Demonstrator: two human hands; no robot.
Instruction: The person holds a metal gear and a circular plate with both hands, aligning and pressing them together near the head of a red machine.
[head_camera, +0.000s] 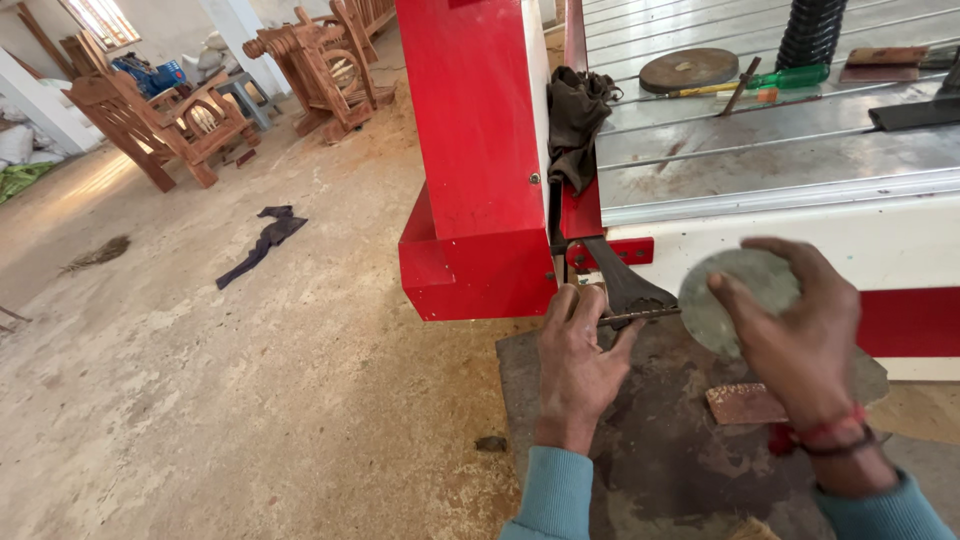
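Observation:
My left hand (577, 362) grips a thin metal rod (645, 316) that sticks out sideways at the lower edge of a red and white machine (470, 150). A dark open-ended spanner (622, 282) hangs just above the rod, its jaw near my left fingers. My right hand (800, 340) holds a round grey metal disc (745, 296) at the rod's right end, fingers curled over its rim. A red thread and a dark band circle my right wrist.
The machine's slotted metal bed (760, 140) carries a second round disc (688, 69), a green-handled screwdriver (770, 80), a black ribbed hose (812, 30) and a dark rag (575, 120). Wooden chairs (160, 120) stand far left. A dark cloth (262, 243) lies on the dusty floor.

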